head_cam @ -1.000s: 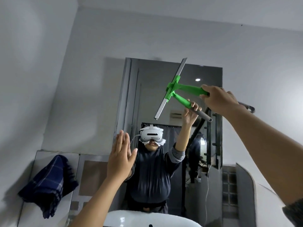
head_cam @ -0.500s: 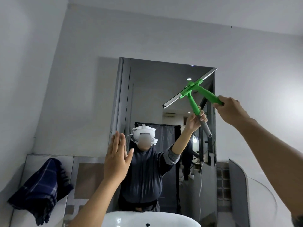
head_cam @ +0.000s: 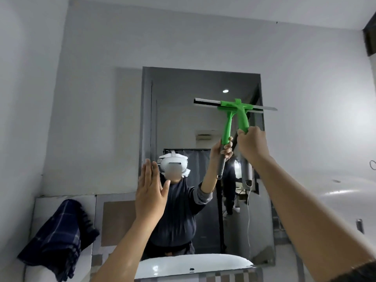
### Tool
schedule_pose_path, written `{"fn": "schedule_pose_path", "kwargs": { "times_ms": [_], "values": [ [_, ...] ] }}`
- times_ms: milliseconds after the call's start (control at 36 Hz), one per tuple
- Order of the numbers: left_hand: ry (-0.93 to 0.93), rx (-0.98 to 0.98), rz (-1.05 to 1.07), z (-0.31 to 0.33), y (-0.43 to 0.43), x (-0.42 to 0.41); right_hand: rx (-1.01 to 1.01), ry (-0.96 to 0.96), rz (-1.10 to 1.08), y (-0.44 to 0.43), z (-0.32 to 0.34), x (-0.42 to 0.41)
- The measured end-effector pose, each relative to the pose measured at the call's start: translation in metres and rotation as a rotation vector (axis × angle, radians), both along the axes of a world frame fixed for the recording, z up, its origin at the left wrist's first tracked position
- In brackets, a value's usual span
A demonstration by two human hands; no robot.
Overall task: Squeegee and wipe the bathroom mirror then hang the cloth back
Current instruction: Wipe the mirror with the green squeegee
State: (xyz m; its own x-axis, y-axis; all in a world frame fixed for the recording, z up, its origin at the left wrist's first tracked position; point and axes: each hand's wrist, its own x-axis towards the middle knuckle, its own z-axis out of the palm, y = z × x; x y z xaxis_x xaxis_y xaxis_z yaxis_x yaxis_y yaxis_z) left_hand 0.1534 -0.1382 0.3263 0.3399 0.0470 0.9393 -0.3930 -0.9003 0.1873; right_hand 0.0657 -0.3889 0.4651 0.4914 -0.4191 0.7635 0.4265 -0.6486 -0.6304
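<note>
The bathroom mirror (head_cam: 179, 110) hangs on the grey wall ahead. My right hand (head_cam: 252, 142) grips the handle of a green squeegee (head_cam: 243, 117), whose blade lies level against the glass in the mirror's upper right part. My left hand (head_cam: 151, 193) is raised flat, fingers apart, in front of the mirror's lower left edge; whether it touches the glass I cannot tell. A dark blue checked cloth (head_cam: 59, 239) hangs on the tiled wall at the lower left. My reflection fills the lower mirror.
A white washbasin (head_cam: 195, 265) sits under the mirror. Pale tiles (head_cam: 118, 218) run along the wall behind it. A white curved surface (head_cam: 350, 198) bulges in at the right.
The squeegee blade has turned from a steep slant to level and come down the right side of the mirror. My left hand has stayed near the mirror's left edge.
</note>
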Motion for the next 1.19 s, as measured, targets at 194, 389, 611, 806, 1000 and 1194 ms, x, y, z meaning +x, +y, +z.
{"fn": "schedule_pose_path", "kwargs": {
  "times_ms": [194,389,611,806,1000,1194],
  "values": [
    [-0.018,0.003,-0.023,0.002,0.002,-0.004,0.143,-0.094,0.072,0.049,-0.002,0.0],
    [-0.012,0.031,-0.067,0.001,0.007,-0.007,0.278,-0.123,0.171,0.103,0.001,-0.009],
    [0.048,0.092,-0.1,0.0,0.013,-0.01,0.232,-0.149,0.222,0.141,0.008,-0.009],
    [0.045,0.085,-0.129,0.0,0.014,-0.01,0.075,-0.089,0.197,0.165,0.008,0.001],
    [0.046,0.046,-0.14,-0.003,0.01,-0.01,-0.175,-0.065,0.141,0.145,-0.008,0.009],
    [0.039,0.012,-0.092,-0.008,0.001,-0.013,-0.44,-0.066,0.041,0.095,-0.013,0.011]
  ]
}}
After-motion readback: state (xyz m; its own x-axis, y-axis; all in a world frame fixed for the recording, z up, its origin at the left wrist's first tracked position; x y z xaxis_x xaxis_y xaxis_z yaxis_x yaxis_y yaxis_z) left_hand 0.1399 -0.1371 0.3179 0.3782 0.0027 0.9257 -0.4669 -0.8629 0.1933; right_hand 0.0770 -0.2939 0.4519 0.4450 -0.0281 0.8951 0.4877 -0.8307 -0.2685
